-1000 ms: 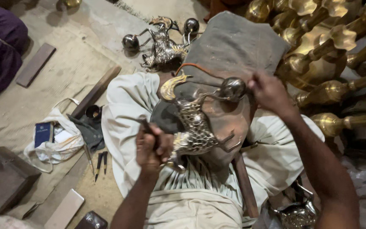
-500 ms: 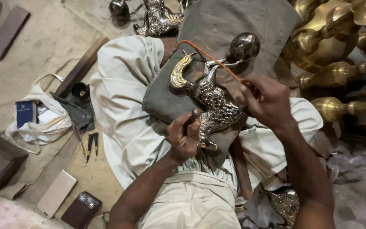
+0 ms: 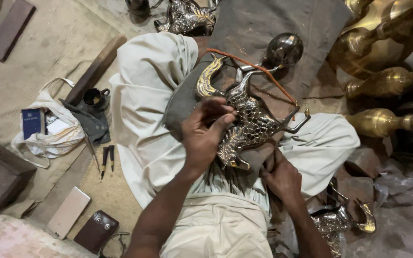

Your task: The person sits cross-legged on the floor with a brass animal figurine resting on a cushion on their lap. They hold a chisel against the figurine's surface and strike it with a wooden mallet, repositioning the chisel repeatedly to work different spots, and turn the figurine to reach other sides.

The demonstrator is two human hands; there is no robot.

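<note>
The left hand (image 3: 206, 136) rests on the scaled body of a silver and brass animal figurine (image 3: 247, 117) lying across the lap; its fingers curl as if pinching something, too small to make out. Just below the figurine, the right hand (image 3: 283, 179) presses its fingers into the cloth at the figurine's base, fingertips hidden. An orange cord (image 3: 254, 67) runs beyond both hands. Right of the right hand, brass vessels (image 3: 383, 122) are cut off.

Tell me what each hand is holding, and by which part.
Left hand fingers pinch the metal animal figure at its mid body. Right hand rests below it; its hold cannot be told.
</note>
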